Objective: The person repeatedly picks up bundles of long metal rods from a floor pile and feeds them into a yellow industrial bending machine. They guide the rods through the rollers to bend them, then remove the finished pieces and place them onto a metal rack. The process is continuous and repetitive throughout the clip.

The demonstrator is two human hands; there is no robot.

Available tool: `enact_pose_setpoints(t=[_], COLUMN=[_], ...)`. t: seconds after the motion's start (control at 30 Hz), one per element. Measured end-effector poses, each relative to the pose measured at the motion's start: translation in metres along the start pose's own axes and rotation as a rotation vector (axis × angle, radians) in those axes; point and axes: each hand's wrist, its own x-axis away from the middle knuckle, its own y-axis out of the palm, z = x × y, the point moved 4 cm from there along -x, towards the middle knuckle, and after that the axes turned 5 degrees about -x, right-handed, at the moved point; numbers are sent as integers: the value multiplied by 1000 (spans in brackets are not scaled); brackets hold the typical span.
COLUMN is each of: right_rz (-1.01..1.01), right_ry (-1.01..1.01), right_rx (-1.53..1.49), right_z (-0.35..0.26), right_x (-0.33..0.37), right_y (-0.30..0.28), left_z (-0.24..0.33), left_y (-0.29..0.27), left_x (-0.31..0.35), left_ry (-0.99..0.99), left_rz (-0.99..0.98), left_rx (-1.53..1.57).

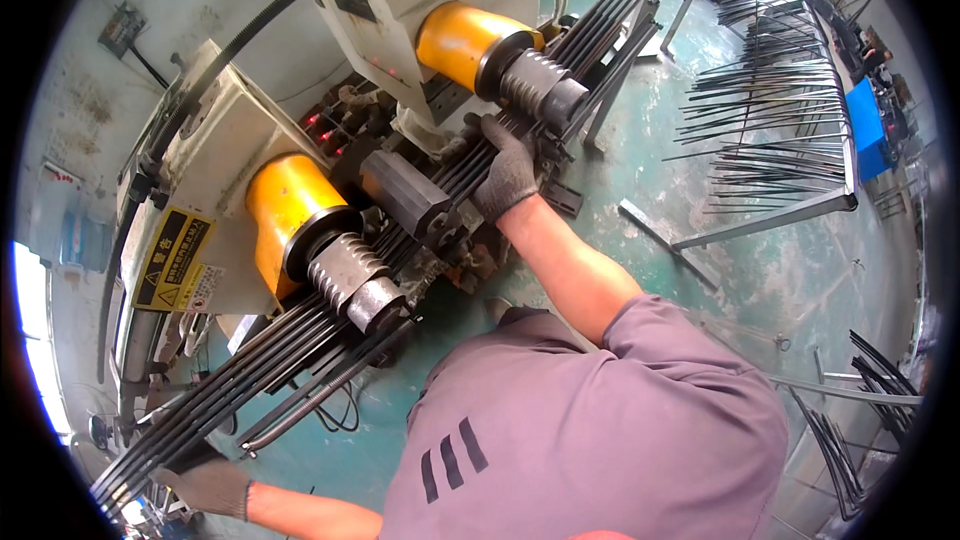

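Observation:
A row of long dark metal rods runs slantwise through a machine, from the lower left to the upper right. My left hand, in a dark knit glove, grips the rods near their lower left end; its fingers are partly hidden beneath them. Between the two roller heads, my gloved right hand closes over the same rods. Just left of it sits a dark angular block. One ridged metal roller sticks out of a yellow housing at the left, another ridged roller from a second yellow housing.
A rack holding many thin dark rods stands at the right on the green floor. More bent rods lie at the lower right. A black hose arches over the machine. A spring-wrapped bar lies below the rods.

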Motion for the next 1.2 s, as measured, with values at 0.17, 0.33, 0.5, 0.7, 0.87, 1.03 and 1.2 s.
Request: enact_pose_setpoints(t=[0.17,0.33,0.5,0.7,0.87,1.03,1.2], right_rz=[101,177,163,108,104,114,127], right_ry=[3,-58,-121,-77,-95,-70,-61], right_rx=[-64,45,72,73,54,71,48], right_z=[2,4,-4,14,-3,4,-1], right_x=[0,2,-6,2,-2,2,3], right_y=[2,4,-3,8,2,2,3], left_z=[61,127,183,233,261,262,259], left_y=[17,50,74,86,114,107,113], left_x=[-28,-11,-12,-5,3,3,2], left_ry=[-155,-107,-71,224,286,332,327], left_rz=[-109,-177,-304,-488,-614,-590,-609], left_rx=[673,569,351,404,355,357,421])
